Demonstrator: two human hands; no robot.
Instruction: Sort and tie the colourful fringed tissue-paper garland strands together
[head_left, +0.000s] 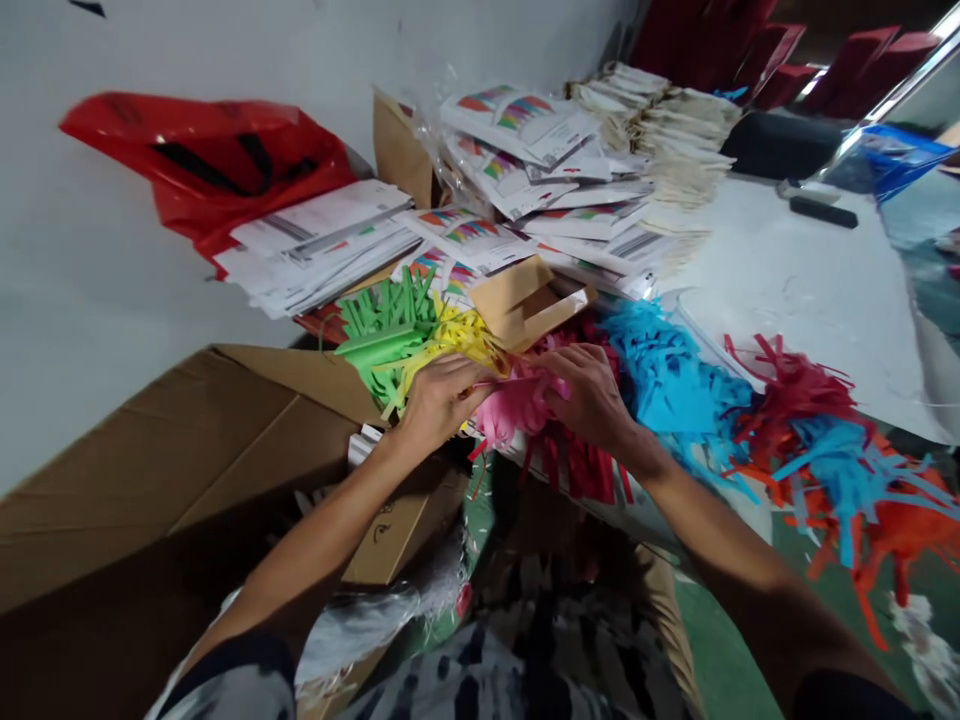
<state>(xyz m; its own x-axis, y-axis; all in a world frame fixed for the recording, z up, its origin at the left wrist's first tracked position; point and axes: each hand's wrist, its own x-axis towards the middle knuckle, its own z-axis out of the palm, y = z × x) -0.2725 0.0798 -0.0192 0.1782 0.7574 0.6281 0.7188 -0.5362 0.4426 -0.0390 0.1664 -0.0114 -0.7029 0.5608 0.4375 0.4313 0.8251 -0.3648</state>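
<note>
Fringed pink tissue paper (510, 408) is stretched between my two hands, low over the front of the table. My left hand (441, 398) pinches its left end, fingers closed. On the right end, my right hand (589, 395) is closed too, with the fingertips partly hidden. Yellow fringed paper (461, 335) and green fringed paper (390, 325) lie just beyond my left hand. Dark red fringed paper (577, 465) hangs below my right hand, with blue fringed paper (667, 370) beside it. An open small brown box (525, 300) sits right behind the pink paper.
Printed white packets (525, 130) are piled at the back, beside stacked cream paper bundles (682, 130). A red plastic bag (217, 160) leans on the wall. A large cardboard box (187, 450) stands at left. More red, blue and orange fringes (847, 450) hang at right. A black-handled tool (823, 211) lies behind.
</note>
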